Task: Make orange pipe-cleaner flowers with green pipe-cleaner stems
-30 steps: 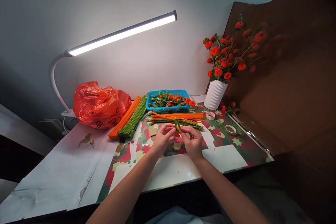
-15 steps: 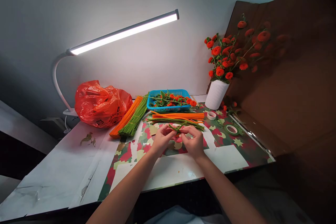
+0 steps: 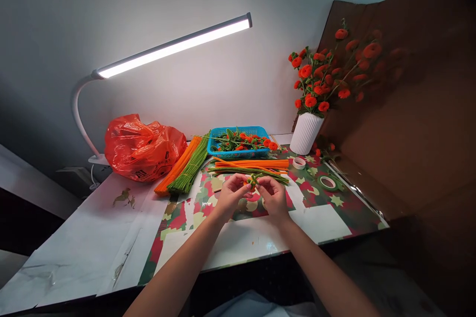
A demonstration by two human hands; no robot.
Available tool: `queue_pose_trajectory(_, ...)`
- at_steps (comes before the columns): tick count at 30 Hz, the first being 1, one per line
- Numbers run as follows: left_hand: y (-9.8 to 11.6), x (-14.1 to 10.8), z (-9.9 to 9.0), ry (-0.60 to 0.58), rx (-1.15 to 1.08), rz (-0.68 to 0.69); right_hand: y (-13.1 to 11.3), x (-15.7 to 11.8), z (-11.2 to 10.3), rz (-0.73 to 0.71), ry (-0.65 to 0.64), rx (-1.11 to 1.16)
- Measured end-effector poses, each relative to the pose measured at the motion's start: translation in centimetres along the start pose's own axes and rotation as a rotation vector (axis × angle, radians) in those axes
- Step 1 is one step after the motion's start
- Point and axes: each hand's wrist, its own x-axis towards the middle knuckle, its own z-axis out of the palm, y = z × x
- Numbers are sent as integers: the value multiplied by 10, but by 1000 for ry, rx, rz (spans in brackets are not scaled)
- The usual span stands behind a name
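Note:
Between my fingertips, above the patterned table cover, is a small pipe-cleaner flower point(image 3: 253, 182) with green on top and a bit of orange below. My left hand point(image 3: 233, 194) pinches it from the left. From the other side my right hand point(image 3: 273, 195) grips its green part with thumb and fingers. Part of the flower is hidden by the fingers. Just beyond my hands lie loose green pipe cleaners point(image 3: 223, 170) and a row of orange pipe cleaners point(image 3: 260, 164).
Behind stands a blue basket point(image 3: 212, 151) of finished flowers. Orange and green bundles point(image 3: 189, 173) lean by a red plastic bag point(image 3: 143, 146). At right are a white vase point(image 3: 306, 133), white tape point(image 3: 299, 163) and green tape point(image 3: 328, 184). A lamp point(image 3: 174, 47) hangs overhead.
The green piece in my fingers has turned: its strands lay spread sideways and now bunch upright, with orange showing beneath. Both hands stay in nearly the same place.

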Motion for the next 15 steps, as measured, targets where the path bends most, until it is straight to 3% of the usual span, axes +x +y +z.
queue_pose_trajectory(7, -3, -2, -1, -13, -42, 38, 1, 1, 5, 173, 58, 160)
queue_pose_trajectory(15, -3, -2, 0, -124, 98, 148, 3, 2, 2, 176, 28, 177)
